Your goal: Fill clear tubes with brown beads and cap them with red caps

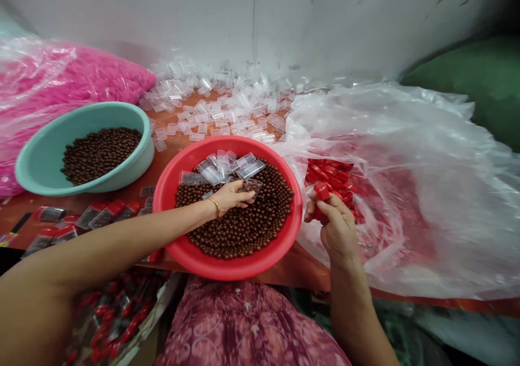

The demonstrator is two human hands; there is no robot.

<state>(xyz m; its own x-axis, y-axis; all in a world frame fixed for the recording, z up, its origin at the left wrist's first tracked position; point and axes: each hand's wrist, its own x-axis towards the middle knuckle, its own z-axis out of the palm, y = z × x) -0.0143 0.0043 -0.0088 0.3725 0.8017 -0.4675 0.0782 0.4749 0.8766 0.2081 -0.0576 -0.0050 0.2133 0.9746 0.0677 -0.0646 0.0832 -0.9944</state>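
Over the brown balls (239, 230) in a red basin (296, 214), my left hand (232, 195) grips a small clear plastic box (252, 186) that looks partly filled with brown balls. Several clear boxes (211, 174) lie on the balls behind that hand. To the right of the basin, my right hand (336, 220) is closed around a red cap (322, 190); more red may be tucked in its fingers, but I cannot make out how much. Just behind it, a clear plastic bag (390, 203) lies open on a pile of red caps (333, 174).
At left stands a teal basin (32, 165) with more brown balls, beside a bag of pink pieces (93, 73). Clear boxes (227, 111) are strewn towards the wall. Red-capped boxes (108, 214) lie left of the red basin, and others fill a carton (150, 322) below the table edge.
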